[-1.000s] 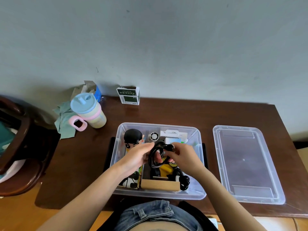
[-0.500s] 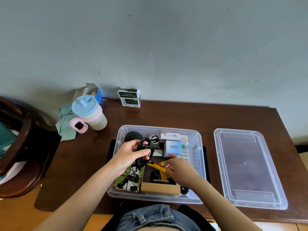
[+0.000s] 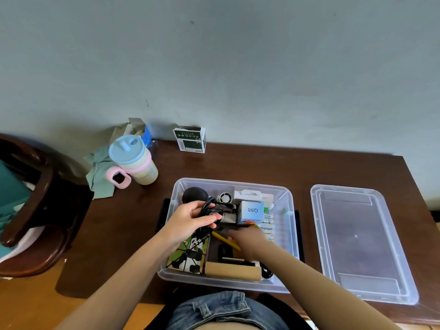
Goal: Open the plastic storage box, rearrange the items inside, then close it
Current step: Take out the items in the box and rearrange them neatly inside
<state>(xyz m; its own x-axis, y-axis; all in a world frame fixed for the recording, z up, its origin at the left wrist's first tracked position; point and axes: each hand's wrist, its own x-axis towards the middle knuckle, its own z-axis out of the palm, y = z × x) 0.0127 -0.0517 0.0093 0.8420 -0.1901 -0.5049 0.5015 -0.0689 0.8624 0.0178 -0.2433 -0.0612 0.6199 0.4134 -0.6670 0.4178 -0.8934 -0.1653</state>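
Left hand [image 3: 190, 220] grips a coiled black cable [image 3: 209, 210] above the open storage box [image 3: 285, 234] at table centre. Right hand [image 3: 247, 239] reaches inside by a yellow item [image 3: 223, 239]; grip hidden. Lid [image 3: 362, 244] lies right.

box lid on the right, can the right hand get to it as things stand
Probably yes. The lid lies flat on the table right of the storage box, nothing on it or in between. The right hand is down among the box's items, so it must lift over the box wall first; its grip looks free.
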